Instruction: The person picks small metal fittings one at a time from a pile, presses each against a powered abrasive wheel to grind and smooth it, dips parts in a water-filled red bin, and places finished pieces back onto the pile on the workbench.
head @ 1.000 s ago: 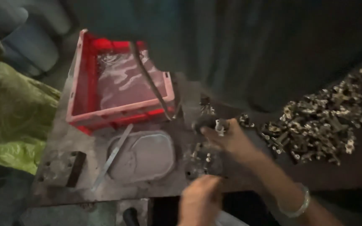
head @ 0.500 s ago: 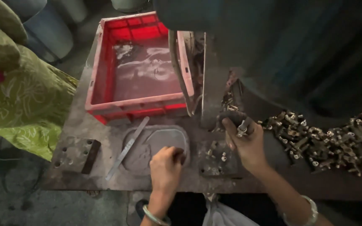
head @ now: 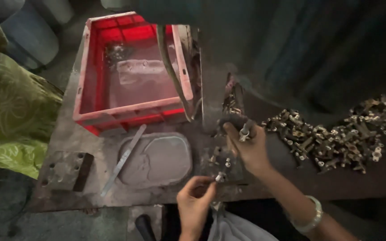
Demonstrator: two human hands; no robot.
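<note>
While the right hand (head: 249, 149) sits at the fixture, fingers curled round a small metal part (head: 245, 132) and holding it upright just above the dark block (head: 222, 160) on the counter (head: 68, 134), the left hand (head: 196, 201) pinches another small metal piece (head: 220, 177) between thumb and fingertips at the block's near edge. Left hand mostly closed, only the fingertips doing the work; right hand half closed, part poking out the top between thumb and forefinger.

Doing this well, as I judge it: keep each piece held by its ends so the seat on the block stays visible, bring it in straight rather than tilted, and keep the wrist low so it doesn't brush the loose bits already on the block. Lighting is dim, so exact seating can't be read here.

Pile of loose metal parts (head: 336, 138) lies on the counter to the right, near the right hand but apart from it. Red plastic crate (head: 130, 111) stands at the back left, seemingly no parts in it. Shallow grey tray (head: 159, 160) with a flat metal strip (head: 123, 160) laid across its left edge sits just left of the block. Green cloth (head: 10, 120) hangs off the far left. Bangle on the right wrist.
</note>
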